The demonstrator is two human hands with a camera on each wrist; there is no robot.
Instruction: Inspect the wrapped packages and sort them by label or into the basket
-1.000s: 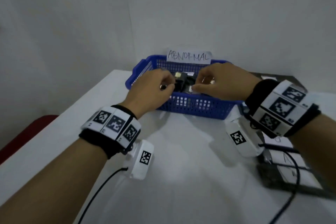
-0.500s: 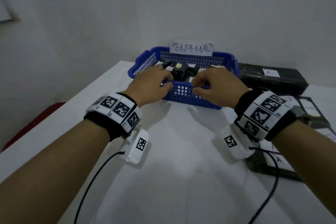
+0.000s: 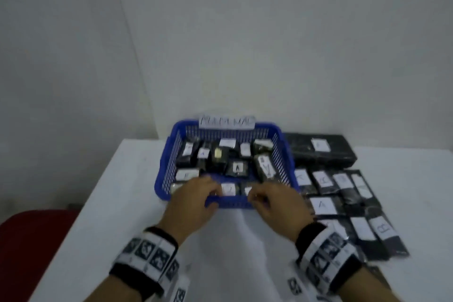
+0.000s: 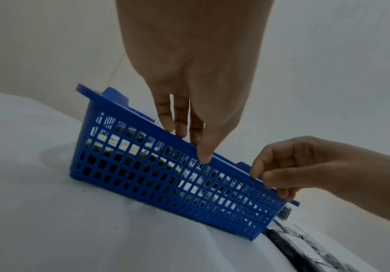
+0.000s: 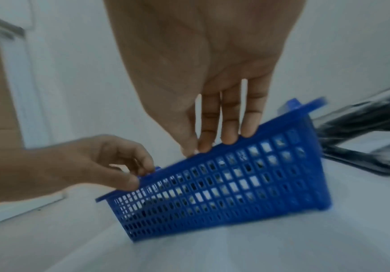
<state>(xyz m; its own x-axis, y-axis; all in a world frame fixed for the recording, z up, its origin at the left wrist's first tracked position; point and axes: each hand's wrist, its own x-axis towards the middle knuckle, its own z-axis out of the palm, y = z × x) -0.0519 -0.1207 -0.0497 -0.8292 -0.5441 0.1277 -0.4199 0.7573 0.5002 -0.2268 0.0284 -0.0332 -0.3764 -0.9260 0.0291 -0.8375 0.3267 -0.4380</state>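
Two bare hands meet at the near rim of a blue basket (image 3: 282,154) on a white table (image 3: 127,203), the left hand (image 3: 191,206) toward the rim's left half and the right hand (image 3: 277,203) toward its right. Both reach over the rim with fingers bent down; the left wrist view shows the left fingertips (image 4: 204,156) hanging just past the edge with nothing between them, and the right wrist view shows the right fingertips (image 5: 228,139) resting along the rim, also holding nothing. Just beyond the knuckles, inside the basket, lie black wrapped packages (image 3: 235,167) with white labels, the nearest row directly under the fingertips and about equally close to either hand. The basket's long axis runs left to right, square to both forearms. At its far rim stands a blurred paper sign (image 3: 226,121). To the right, on the table, sorted packages (image 3: 323,203) lie in rows, nearer the right hand, with a long black bundle (image 3: 318,154) behind them.
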